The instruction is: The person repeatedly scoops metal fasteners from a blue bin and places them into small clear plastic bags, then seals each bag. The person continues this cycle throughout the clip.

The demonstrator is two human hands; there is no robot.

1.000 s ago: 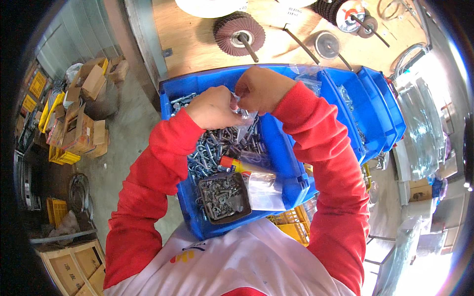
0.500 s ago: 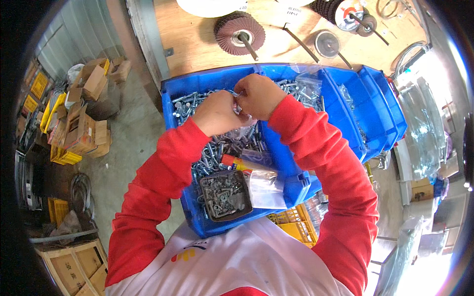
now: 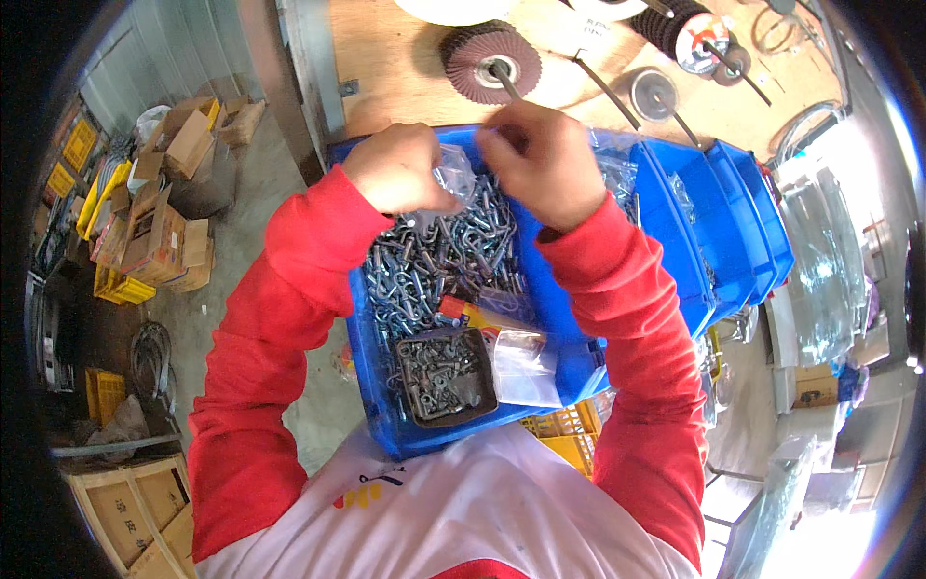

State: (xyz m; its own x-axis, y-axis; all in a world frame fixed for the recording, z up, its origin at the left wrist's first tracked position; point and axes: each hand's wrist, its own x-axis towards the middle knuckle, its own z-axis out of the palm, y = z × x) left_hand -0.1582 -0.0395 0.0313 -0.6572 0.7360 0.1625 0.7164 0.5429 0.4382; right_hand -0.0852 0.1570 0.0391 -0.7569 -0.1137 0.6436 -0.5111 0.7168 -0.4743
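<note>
My left hand [image 3: 398,171] is closed on a small clear plastic bag [image 3: 457,178], which sticks out to the right of its fingers with shiny bits showing through. Underneath lies a blue bin [image 3: 381,425] full of loose metal bolts and hooks [image 3: 444,253]. To the right of the bag, apart from it, my right hand [image 3: 550,164] hovers over the bin's far part. Its fingers are curled and slightly blurred, so whether anything is in them cannot be made out. A dark square tin [image 3: 446,417] of small fasteners rests at the bin's near end, beside flat clear bags [image 3: 524,367].
More blue bins [image 3: 690,241] stand to the right. Behind them a wooden board [image 3: 391,82] carries a flap disc [image 3: 492,64] and other discs on rods. Cardboard boxes [image 3: 145,236] sit on the floor at left. A yellow crate [image 3: 569,425] is beneath the bins.
My hands, together over the bin before, have parted. The left moved up and left with the plastic bag; the right moved up and right. More of the loose bolts shows between my arms.
</note>
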